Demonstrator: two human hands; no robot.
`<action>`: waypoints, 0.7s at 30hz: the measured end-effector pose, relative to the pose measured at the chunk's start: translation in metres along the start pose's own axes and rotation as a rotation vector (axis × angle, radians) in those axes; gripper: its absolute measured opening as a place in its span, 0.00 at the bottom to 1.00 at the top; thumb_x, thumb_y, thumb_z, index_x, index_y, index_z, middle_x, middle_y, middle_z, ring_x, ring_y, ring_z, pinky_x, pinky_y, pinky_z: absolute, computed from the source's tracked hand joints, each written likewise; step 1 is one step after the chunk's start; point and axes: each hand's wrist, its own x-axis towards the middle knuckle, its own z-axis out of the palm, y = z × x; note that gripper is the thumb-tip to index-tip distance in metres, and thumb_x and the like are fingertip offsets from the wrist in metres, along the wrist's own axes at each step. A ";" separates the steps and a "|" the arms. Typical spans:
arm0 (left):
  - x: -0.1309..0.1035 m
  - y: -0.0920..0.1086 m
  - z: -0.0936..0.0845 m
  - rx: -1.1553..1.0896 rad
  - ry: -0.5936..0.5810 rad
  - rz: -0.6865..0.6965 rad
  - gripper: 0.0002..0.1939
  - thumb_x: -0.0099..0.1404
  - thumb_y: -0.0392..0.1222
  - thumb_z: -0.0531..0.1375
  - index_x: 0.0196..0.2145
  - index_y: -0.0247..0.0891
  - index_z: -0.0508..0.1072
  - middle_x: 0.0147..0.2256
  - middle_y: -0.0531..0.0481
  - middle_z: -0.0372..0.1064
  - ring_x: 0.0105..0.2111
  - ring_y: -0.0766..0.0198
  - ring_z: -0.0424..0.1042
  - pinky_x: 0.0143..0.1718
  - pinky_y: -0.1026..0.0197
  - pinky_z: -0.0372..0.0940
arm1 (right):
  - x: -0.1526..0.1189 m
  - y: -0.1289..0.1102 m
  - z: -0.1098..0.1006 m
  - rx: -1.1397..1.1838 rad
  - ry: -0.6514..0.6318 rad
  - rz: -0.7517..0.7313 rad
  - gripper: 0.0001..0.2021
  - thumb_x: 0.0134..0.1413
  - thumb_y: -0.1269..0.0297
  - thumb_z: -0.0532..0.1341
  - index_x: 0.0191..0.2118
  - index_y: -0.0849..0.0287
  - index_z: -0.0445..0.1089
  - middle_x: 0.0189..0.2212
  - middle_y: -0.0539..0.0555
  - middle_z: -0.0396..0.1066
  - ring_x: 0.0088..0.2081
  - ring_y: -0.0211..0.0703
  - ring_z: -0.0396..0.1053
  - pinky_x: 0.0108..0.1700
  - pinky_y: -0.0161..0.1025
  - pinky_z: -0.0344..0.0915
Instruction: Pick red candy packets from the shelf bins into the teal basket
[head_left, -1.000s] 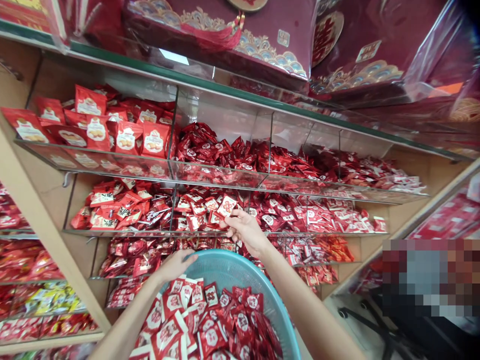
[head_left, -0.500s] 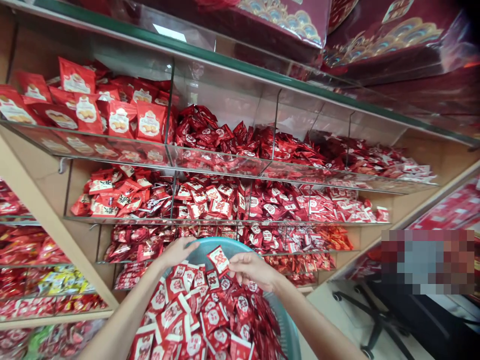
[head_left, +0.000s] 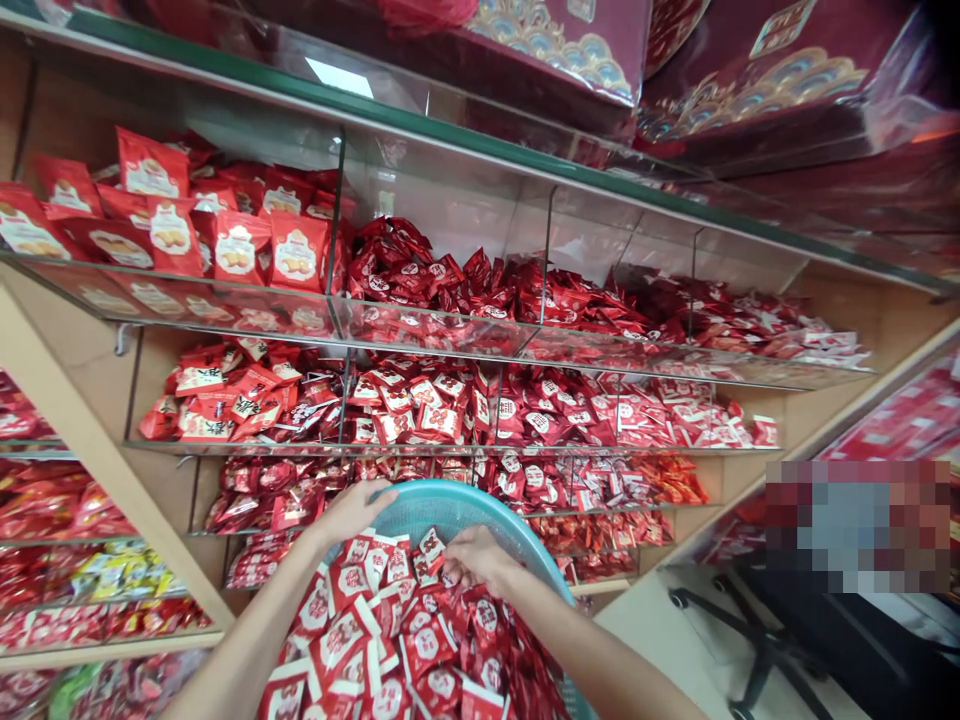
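A teal plastic basket full of small red-and-white packets stands below the shelves. My left hand rests at the basket's back left rim, its fingers stretched out over the edge. Inside the basket, my right hand is closed low over the packets. Its fingers touch a red packet with a white label; whether they grip it or others beneath is hidden.
Glass-fronted shelves hold red packets in divided compartments. Maroon boxes sit on top. A wooden post stands at left, beside more sweets. A black wheeled chair is at the lower right.
My right hand has moved down and slightly left, from holding a packet up above the pile to the pile itself. My left hand has stayed at the rim.
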 end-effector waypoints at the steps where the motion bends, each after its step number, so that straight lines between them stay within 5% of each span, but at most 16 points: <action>1: 0.000 0.000 0.000 -0.001 0.001 0.003 0.25 0.59 0.60 0.48 0.35 0.37 0.72 0.35 0.50 0.72 0.35 0.60 0.68 0.40 0.62 0.61 | -0.001 0.001 0.003 -0.015 -0.010 0.008 0.07 0.44 0.75 0.55 0.20 0.61 0.62 0.13 0.46 0.66 0.13 0.30 0.60 0.12 0.26 0.53; 6: -0.001 0.000 0.001 0.024 0.012 0.019 0.24 0.60 0.60 0.47 0.33 0.37 0.71 0.31 0.52 0.71 0.31 0.62 0.67 0.35 0.64 0.60 | -0.012 -0.006 0.007 -0.182 -0.086 -0.017 0.10 0.45 0.71 0.57 0.16 0.61 0.62 0.10 0.49 0.65 0.11 0.32 0.58 0.11 0.28 0.52; 9: -0.001 -0.002 0.002 0.028 0.002 0.012 0.24 0.60 0.59 0.47 0.32 0.37 0.71 0.31 0.52 0.70 0.31 0.63 0.66 0.34 0.64 0.60 | -0.026 -0.031 -0.004 -0.279 -0.016 -0.173 0.08 0.46 0.68 0.58 0.19 0.61 0.65 0.11 0.47 0.65 0.11 0.32 0.57 0.13 0.28 0.51; 12: -0.001 -0.004 0.002 0.025 0.000 -0.001 0.24 0.60 0.60 0.47 0.31 0.37 0.70 0.30 0.53 0.70 0.30 0.63 0.66 0.33 0.64 0.60 | -0.046 -0.070 -0.026 -0.354 0.175 -0.425 0.08 0.50 0.64 0.56 0.25 0.60 0.67 0.17 0.47 0.68 0.15 0.31 0.59 0.19 0.28 0.53; 15: -0.001 -0.004 0.002 0.005 -0.002 -0.010 0.24 0.59 0.60 0.47 0.32 0.37 0.71 0.31 0.52 0.71 0.32 0.62 0.67 0.35 0.64 0.60 | -0.067 -0.109 -0.050 -0.555 0.535 -0.757 0.11 0.53 0.61 0.54 0.25 0.59 0.67 0.17 0.47 0.66 0.20 0.33 0.62 0.24 0.29 0.54; 21: -0.001 -0.003 0.000 -0.029 0.009 -0.033 0.25 0.58 0.60 0.49 0.36 0.38 0.72 0.35 0.50 0.72 0.37 0.59 0.68 0.41 0.62 0.60 | -0.074 -0.164 -0.069 -0.944 0.950 -0.774 0.10 0.58 0.62 0.51 0.33 0.58 0.67 0.26 0.52 0.72 0.30 0.40 0.70 0.30 0.32 0.57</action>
